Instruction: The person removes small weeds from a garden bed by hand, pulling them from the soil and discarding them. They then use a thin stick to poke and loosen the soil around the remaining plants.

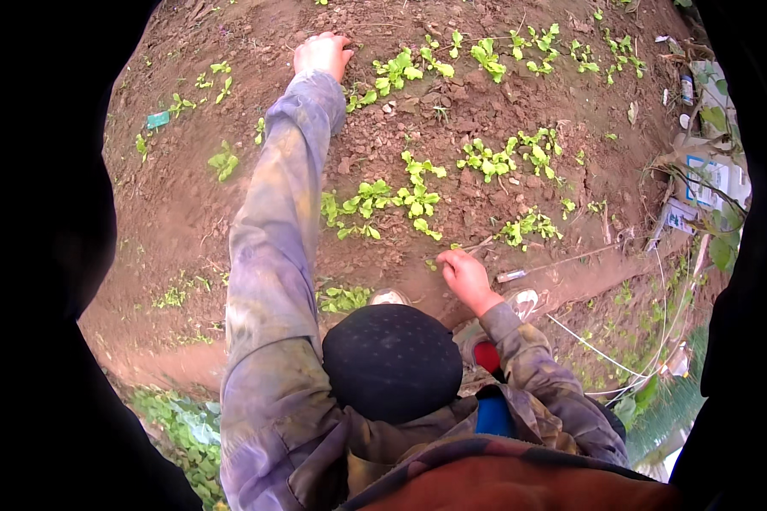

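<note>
My left hand (323, 56) reaches far forward to the bare brown soil (371, 144), its fingers bent down at the ground. The fingertips are hidden, so any thing in them cannot be made out. Leafy green seedlings (396, 71) grow just to its right. Close to my feet, my right hand (468, 276) is low over the soil with its fingers drawn together. A tiny green leaf (455, 246) shows at its fingertips; whether it is gripped is unclear. Between the two hands stands a cluster of pale green seedlings (415, 195).
More seedlings (489, 160) stand to the right. A small whitish tube-like object (511, 276) lies near my shoe (525, 301). White cord (594, 348) runs across the lower right. Boxes (709, 175) and a bottle (686, 89) line the right edge. A teal scrap (158, 120) lies at left.
</note>
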Action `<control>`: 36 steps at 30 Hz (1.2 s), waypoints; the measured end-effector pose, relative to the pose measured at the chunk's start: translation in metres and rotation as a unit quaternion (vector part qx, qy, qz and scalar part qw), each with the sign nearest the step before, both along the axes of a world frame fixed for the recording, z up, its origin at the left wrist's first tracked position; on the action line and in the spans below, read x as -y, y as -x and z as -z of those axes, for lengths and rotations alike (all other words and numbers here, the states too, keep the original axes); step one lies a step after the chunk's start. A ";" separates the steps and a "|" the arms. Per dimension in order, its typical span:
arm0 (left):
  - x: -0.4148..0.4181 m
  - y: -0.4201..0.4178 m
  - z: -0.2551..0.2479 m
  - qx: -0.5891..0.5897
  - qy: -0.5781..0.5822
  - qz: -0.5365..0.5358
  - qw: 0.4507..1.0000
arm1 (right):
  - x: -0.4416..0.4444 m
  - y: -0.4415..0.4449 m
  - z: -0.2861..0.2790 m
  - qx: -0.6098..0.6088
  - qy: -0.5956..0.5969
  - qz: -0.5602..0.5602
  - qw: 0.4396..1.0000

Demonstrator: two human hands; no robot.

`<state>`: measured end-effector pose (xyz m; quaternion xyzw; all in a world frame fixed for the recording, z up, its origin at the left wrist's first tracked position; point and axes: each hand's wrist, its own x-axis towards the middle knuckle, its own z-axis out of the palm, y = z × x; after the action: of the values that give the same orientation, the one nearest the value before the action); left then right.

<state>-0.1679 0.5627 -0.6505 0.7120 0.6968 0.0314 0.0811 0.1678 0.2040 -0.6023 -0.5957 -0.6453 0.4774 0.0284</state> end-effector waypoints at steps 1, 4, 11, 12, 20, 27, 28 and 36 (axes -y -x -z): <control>0.000 -0.002 0.000 -0.012 0.006 0.012 1.000 | 0.000 -0.001 -0.002 0.002 0.000 0.003 1.000; -0.004 0.009 0.006 -0.026 -0.010 0.062 0.998 | -0.004 -0.001 -0.006 0.003 0.000 0.000 1.000; -0.023 -0.015 -0.004 -0.023 0.080 -0.017 0.996 | 0.004 0.001 -0.001 0.000 -0.013 -0.009 1.000; -0.025 -0.013 -0.003 -0.001 0.092 -0.018 0.996 | 0.003 0.005 -0.005 -0.001 -0.009 -0.019 1.000; -0.038 0.002 -0.019 -0.012 0.123 0.047 0.991 | -0.040 -0.098 -0.100 0.168 -0.067 -0.194 0.964; 0.016 0.004 -0.043 0.090 0.040 -0.035 0.995 | -0.029 -0.274 -0.203 0.334 0.001 -0.152 0.930; 0.039 -0.011 -0.064 0.073 0.013 -0.002 0.997 | -0.018 -0.285 -0.203 0.343 0.032 -0.145 0.928; 0.155 -0.043 -0.191 0.180 0.012 0.186 0.966 | 0.055 -0.297 -0.074 0.111 0.043 0.162 0.980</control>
<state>-0.1248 0.4081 -0.4598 0.8106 0.5263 0.1354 0.2181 0.4648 0.1487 -0.5282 -0.7425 -0.5183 0.4243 0.0082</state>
